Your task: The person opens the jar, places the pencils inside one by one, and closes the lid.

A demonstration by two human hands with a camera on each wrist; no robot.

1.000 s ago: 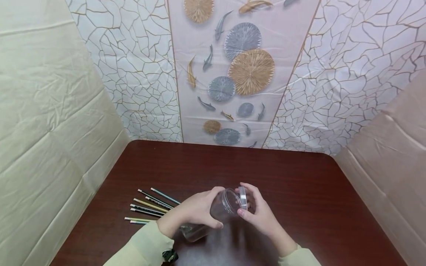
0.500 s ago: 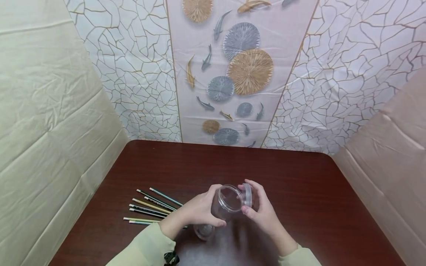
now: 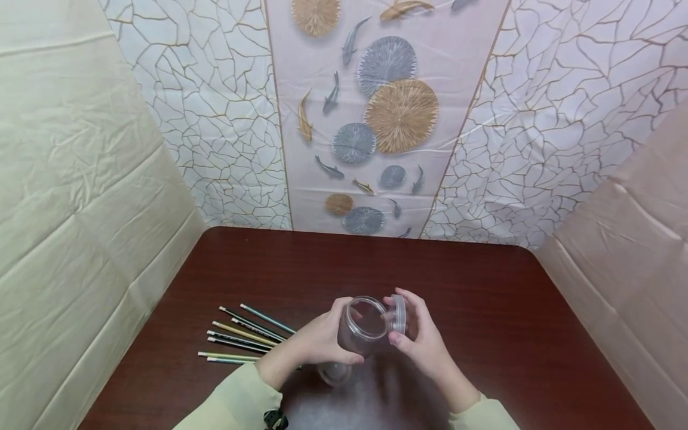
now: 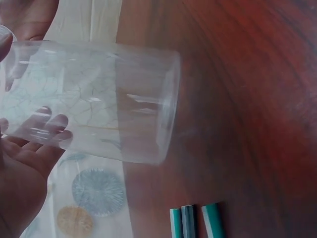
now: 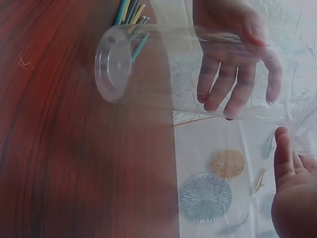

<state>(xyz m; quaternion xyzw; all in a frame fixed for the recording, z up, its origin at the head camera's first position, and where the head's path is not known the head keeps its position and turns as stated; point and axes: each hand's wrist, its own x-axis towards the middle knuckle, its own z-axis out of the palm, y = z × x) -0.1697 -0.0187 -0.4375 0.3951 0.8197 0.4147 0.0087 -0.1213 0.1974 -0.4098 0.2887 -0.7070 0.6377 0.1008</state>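
Tabletop [image 3: 484, 298] beneath jar [image 4: 99, 101] in left fingers [image 3: 337, 306]

The left sleeve [image 3: 236, 397] is a plain, pale yellow-green, loose and softly creased, reaching to the wrist. The right sleeve [image 3: 484, 414] has the same pale colour. A small black item [image 3: 276, 419] shows beside the left cuff [image 3: 269, 388], its details too small to read. The left hand [image 3: 322, 339] and right hand [image 3: 424, 341] are bare.

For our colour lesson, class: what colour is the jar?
Colourless: the jar is clear, showing best in the left wrist view.
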